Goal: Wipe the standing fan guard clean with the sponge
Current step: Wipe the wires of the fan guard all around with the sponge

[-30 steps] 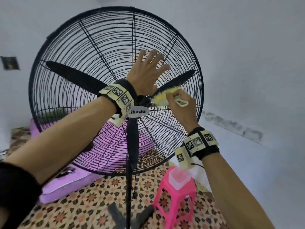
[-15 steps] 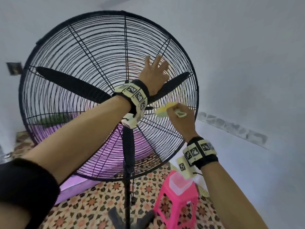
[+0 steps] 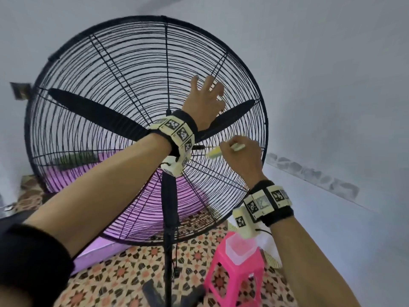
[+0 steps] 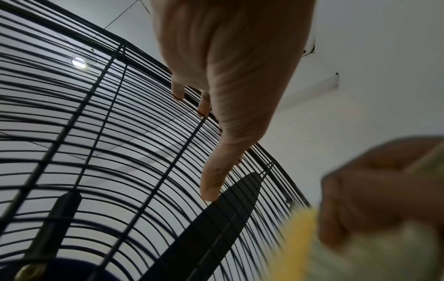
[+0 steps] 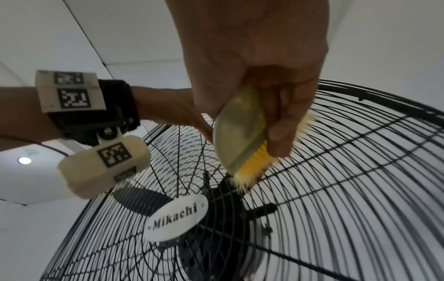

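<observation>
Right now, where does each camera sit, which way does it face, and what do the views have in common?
Head: worn on the head, facing forward at the fan guard; shows both forearms, left hand, right hand.
Left wrist: looks up along the left hand's fingers pressed on the guard wires; the right hand intrudes, blurred.
Right wrist: looks up along the right hand gripping the yellow-bristled brush; the left wrist shows.
Shared: all three show the guard and brush.

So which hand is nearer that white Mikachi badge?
Right. The right hand brushes just above the Mikachi badge; the left hand presses the fan guard higher up.
</observation>
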